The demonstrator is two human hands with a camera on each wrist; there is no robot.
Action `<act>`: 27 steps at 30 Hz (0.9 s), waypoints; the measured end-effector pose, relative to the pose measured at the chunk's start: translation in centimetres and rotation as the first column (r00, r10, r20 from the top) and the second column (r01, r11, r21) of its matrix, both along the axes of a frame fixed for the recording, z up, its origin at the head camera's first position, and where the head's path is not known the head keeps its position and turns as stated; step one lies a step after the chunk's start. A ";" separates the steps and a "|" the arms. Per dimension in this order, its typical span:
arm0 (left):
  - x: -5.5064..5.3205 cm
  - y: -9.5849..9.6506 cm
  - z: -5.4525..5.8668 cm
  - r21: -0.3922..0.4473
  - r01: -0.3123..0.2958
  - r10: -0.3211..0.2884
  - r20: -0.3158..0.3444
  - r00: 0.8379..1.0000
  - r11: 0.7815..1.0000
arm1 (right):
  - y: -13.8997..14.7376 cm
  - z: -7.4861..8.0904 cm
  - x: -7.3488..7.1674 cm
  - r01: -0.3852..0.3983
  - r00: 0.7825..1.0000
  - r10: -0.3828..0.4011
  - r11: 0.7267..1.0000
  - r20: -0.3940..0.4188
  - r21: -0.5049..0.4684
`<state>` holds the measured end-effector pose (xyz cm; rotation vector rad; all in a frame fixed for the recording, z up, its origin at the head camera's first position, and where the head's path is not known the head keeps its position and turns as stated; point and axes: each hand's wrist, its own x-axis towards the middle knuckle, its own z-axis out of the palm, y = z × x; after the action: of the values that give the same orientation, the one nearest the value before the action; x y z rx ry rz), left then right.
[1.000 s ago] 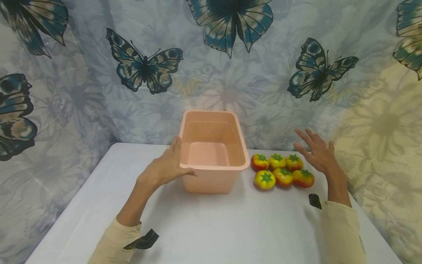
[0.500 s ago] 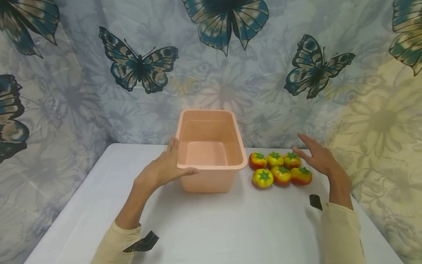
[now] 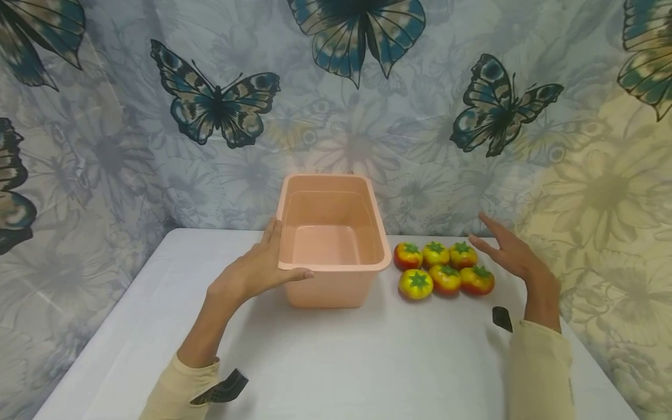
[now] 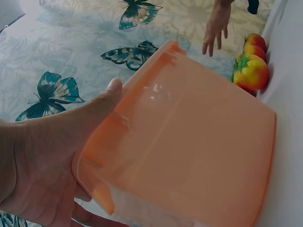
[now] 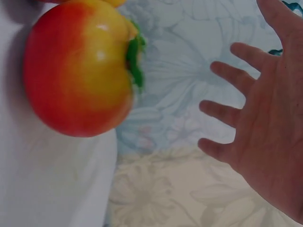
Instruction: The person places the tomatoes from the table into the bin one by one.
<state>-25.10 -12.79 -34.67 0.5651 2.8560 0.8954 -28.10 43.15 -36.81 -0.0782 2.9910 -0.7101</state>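
A peach-coloured plastic tub (image 3: 325, 289) stands on the white table, its inside visible and bare in the head view. My left hand (image 3: 252, 274) holds its near left corner, thumb along the front rim and fingers against the left side. The left wrist view shows the thumb (image 4: 106, 97) beside the rim, with the other fingers partly hidden. Several red-and-yellow tomatoes (image 3: 416, 284) with green leafy tops sit in two rows right of the tub. My right hand (image 3: 517, 254) hovers just right of them, fingers extended and holding nothing; a tomato (image 5: 80, 68) lies near it in the right wrist view.
The white table (image 3: 367, 367) has its back edge against a butterfly-and-flower-printed cloth (image 3: 220, 175), which also rises on both sides. A dark strap end (image 3: 223, 389) sticks out from the left sleeve, and another dark piece (image 3: 502, 318) by the right sleeve.
My right hand has drawn slightly down and right of the tomatoes, its fingers now closer together. The head view has shifted slightly. My left hand stays on the tub's corner.
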 end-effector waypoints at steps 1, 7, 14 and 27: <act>0.0 0.0 0.0 0.009 0.004 -0.004 0.001 1.000 1.000 | 0.1 -0.2 0.1 0.006 1.000 -0.006 1.000 0.004 -0.006; 0.1 0.2 -0.2 0.036 0.027 -0.027 -0.002 1.000 0.999 | 0.6 -1.2 0.5 0.021 1.000 -0.021 1.000 0.003 -0.009; 0.2 0.0 0.0 0.037 0.022 -0.021 -0.017 1.000 0.999 | 0.5 -1.2 1.0 0.001 0.996 0.003 0.999 0.084 -0.049; -0.2 -0.1 -0.3 0.053 0.028 -0.026 -0.034 0.999 0.998 | 0.3 -1.4 2.0 -0.055 0.930 0.004 0.990 0.367 0.128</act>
<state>-25.25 -12.85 -34.96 0.6286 2.8545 0.9701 -26.14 43.45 -38.20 0.0157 2.6615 -0.4543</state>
